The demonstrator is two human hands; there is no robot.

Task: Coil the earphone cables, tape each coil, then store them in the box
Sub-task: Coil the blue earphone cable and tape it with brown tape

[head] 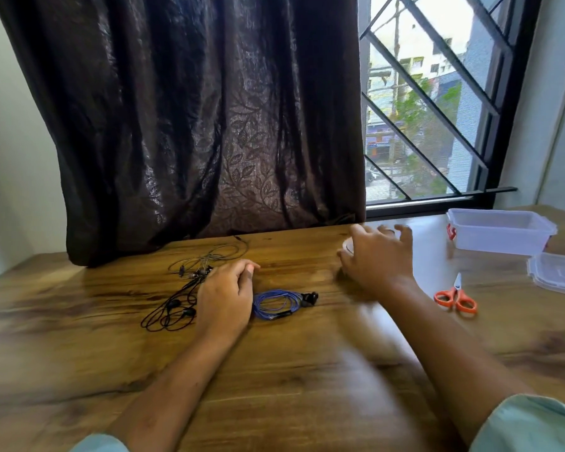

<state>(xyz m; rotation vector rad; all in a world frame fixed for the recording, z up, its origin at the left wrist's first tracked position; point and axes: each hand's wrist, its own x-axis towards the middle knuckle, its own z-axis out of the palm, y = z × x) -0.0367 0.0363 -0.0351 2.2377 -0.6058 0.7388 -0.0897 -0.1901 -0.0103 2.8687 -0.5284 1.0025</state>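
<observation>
Centrally on the brown wood-grain table lies the blue earphone cable, already wound into a loose coil with its black earbuds at its three o'clock side. Its nine o'clock edge disappears under the left hand, which rests palm down with fingers curled; whether those fingers pinch the cable cannot be told. At nine o'clock from that hand sprawls a tangled black earphone cable, and at eleven o'clock a thin grey earphone cable lies uncoiled. The right hand, blurred, arches with fingers spread apart over a pale round tape roll; contact is unclear. At three o'clock from it stands the clear rectangular plastic box, uncovered, with its clear lid just beside at five o'clock. Orange-handled scissors lie between lid and forearm.
</observation>
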